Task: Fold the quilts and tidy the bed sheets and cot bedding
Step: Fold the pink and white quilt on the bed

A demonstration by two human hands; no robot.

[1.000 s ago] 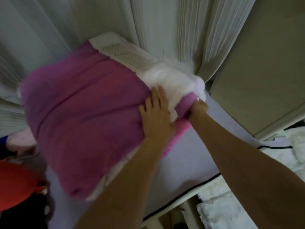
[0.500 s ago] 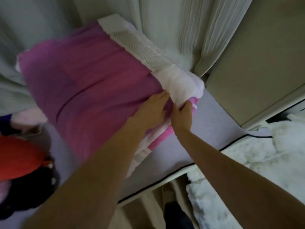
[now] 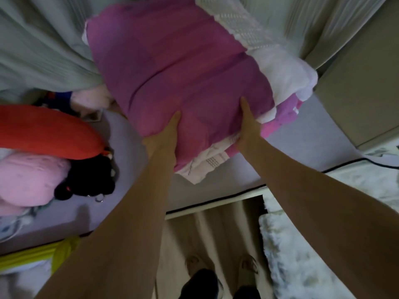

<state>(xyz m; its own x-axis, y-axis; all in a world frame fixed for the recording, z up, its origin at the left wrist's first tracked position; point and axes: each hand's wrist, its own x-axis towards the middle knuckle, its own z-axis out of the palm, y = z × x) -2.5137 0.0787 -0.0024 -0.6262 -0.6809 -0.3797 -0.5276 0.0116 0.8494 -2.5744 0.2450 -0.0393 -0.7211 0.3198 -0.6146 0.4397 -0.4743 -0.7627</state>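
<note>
Evidently the folded purple quilt (image 3: pixel 183 67), filling the upper centre of the frame on the lilac bed sheet (image 3: pixel 313 130), is being set in place; next it likely needs squaring against the curtain (image 3: pixel 38 50). The left hand (image 3: pixel 164 137) and right hand (image 3: pixel 248 128) grip its near edge, thumbs on top, fingers hidden underneath.

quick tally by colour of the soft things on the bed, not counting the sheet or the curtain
Purple and white: 1, the folded quilt that the left hand and right hand grip
Red: 1, a cushion
Pink: 1, a cushion
Black: 1, a soft item, kind unclear
Total: 4
</note>
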